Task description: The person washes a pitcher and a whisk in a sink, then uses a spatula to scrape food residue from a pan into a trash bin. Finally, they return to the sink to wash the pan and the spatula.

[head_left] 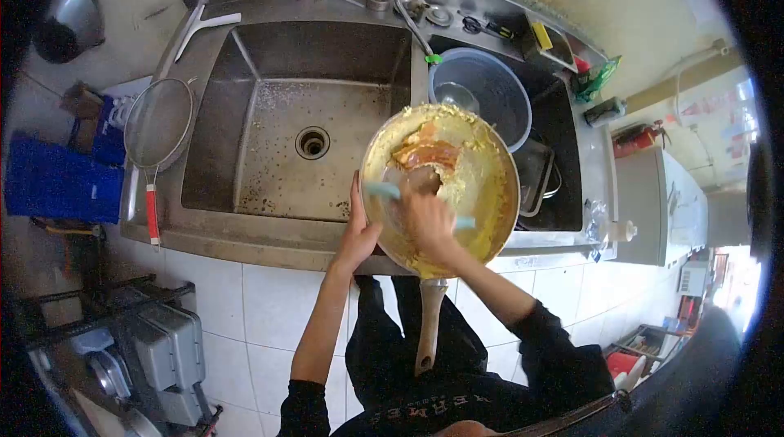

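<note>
A large frying pan (490, 184) tilts over the front edge of the sink, its handle (431, 323) pointing down toward my body. Yellowish crumbs and brown, glossy residue (429, 155) coat its inside. My left hand (356, 233) grips the pan's left rim, thumb on the near side. Inside the pan, my right hand (428, 223) is closed on a light-blue scraper-like tool (464, 223), whose two ends stick out on either side of the fingers. Motion blurs this hand, and the tool's exact shape is hidden.
The steel sink basin (282, 151) with crumbs and a drain lies left of the pan. Behind the pan, a blue-grey tub (523, 122) sits in the second basin. A red-handled strainer (153, 212) and a white squeegee-like tool (208, 24) rest along the left edge.
</note>
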`<action>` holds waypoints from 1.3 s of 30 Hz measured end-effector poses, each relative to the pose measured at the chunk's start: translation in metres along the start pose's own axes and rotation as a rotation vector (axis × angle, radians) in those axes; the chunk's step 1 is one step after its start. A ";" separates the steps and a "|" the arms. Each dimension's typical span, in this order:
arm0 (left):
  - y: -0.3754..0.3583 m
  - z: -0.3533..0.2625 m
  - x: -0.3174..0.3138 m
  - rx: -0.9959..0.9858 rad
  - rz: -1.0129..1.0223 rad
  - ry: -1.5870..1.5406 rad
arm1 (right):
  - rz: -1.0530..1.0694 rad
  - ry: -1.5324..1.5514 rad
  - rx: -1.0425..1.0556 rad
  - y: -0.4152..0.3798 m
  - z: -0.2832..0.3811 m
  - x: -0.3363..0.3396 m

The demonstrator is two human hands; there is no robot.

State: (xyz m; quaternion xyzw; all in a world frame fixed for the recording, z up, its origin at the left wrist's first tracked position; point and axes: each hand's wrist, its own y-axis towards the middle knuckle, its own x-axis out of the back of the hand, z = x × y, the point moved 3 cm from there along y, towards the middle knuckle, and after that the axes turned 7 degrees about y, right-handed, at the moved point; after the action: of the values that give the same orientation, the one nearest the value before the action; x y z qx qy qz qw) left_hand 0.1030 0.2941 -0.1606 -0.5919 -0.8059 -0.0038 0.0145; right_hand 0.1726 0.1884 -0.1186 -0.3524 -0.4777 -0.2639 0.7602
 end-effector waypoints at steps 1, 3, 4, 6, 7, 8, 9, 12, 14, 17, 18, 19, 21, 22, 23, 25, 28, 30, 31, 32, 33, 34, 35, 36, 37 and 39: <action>0.000 0.006 0.000 0.011 0.017 0.016 | -0.069 0.045 -0.098 0.017 0.000 0.008; 0.000 0.014 -0.001 0.018 0.019 -0.111 | -0.131 0.100 -0.202 0.024 0.000 0.005; -0.003 0.018 -0.002 0.026 0.025 -0.109 | -0.097 0.081 -0.205 0.017 0.000 -0.007; 0.002 0.017 -0.002 0.028 0.020 -0.039 | -0.224 0.088 -0.009 -0.012 0.005 -0.008; -0.001 0.016 -0.004 0.031 0.030 -0.037 | -0.225 0.092 -0.019 -0.012 0.005 -0.005; -0.005 0.011 -0.010 0.039 -0.006 -0.033 | -0.151 0.080 -0.067 -0.007 0.002 0.001; -0.012 0.009 -0.013 0.050 -0.034 -0.028 | -0.077 0.073 -0.123 0.000 -0.001 0.005; -0.020 0.016 -0.018 0.041 -0.018 -0.002 | -0.210 0.117 -0.195 0.025 -0.013 -0.006; -0.016 0.015 -0.020 0.067 -0.028 -0.001 | -0.192 0.090 -0.062 0.014 -0.013 -0.014; -0.019 0.015 -0.022 -0.003 -0.036 0.065 | -0.102 0.078 0.001 -0.010 -0.010 -0.004; -0.023 0.010 -0.024 0.008 -0.043 0.071 | -0.100 0.099 -0.086 0.002 -0.007 0.007; -0.025 0.008 -0.026 0.018 -0.051 0.077 | -0.099 0.102 -0.089 0.020 -0.010 0.008; -0.033 0.019 -0.026 0.035 -0.065 0.077 | -0.114 0.117 -0.228 0.040 -0.018 0.002; -0.034 0.024 -0.027 0.030 -0.067 0.083 | -0.058 0.056 -0.115 0.027 -0.014 -0.008; -0.031 0.023 -0.025 0.018 -0.061 0.092 | -0.063 0.056 -0.114 0.001 -0.012 -0.005; -0.027 0.017 -0.022 0.013 -0.059 0.092 | -0.035 -0.005 0.101 -0.045 -0.008 0.009; -0.037 0.016 -0.036 -0.018 -0.069 0.099 | 0.038 -0.060 -0.071 0.013 -0.032 -0.013; -0.033 0.011 -0.039 -0.062 -0.061 0.048 | -0.075 -0.058 -0.172 0.026 -0.024 0.002; -0.034 0.015 -0.038 -0.061 -0.063 0.040 | -0.073 -0.066 -0.172 0.005 -0.020 -0.001; -0.039 0.024 -0.035 -0.073 -0.066 0.187 | -0.132 -0.033 -0.077 -0.025 -0.008 -0.004; -0.030 0.016 -0.035 -0.107 -0.075 0.337 | -0.212 -0.005 0.028 -0.033 -0.003 0.001; -0.029 0.010 -0.037 -0.031 -0.047 0.141 | -0.220 -0.006 0.028 -0.025 -0.007 0.000; -0.033 0.015 -0.042 -0.022 -0.047 0.139 | -0.172 -0.050 -0.011 -0.015 -0.014 -0.009; -0.039 0.022 -0.044 -0.053 -0.078 0.154 | -0.122 -0.086 -0.055 -0.005 -0.017 -0.018; -0.040 0.026 -0.049 -0.097 -0.110 0.168 | -0.085 -0.128 -0.097 0.008 -0.024 -0.021; -0.042 0.022 -0.055 -0.067 -0.156 0.284 | -0.140 0.022 -0.198 0.023 -0.025 -0.003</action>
State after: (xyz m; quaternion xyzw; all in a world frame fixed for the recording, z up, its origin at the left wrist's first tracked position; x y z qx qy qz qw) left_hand 0.0791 0.2300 -0.1837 -0.5210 -0.8387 -0.1154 0.1084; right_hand 0.2019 0.1831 -0.1350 -0.3885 -0.4643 -0.3661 0.7067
